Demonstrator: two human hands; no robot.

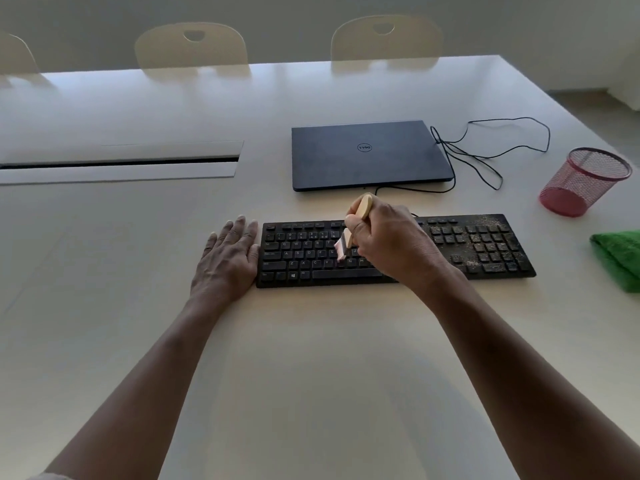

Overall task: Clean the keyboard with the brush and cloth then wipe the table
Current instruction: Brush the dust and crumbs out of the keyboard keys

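Head view: keyboard (394, 251) lies flat on the table (311, 358) before a closed laptop (367, 155), grit thick on its right end; it looks light and stiff, apt to slide, so bracing an end suits it. Left hand (227, 261) lies flat, fingers spread, touching the keyboard's left edge. Right hand (388, 242) grips the brush (360, 216) by its wooden handle, bristles down on the middle keys; the soft cloth (620, 259) waits far right.

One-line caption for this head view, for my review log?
Right hand brushes the dusty keyboard with a wooden brush; left hand rests flat beside it.
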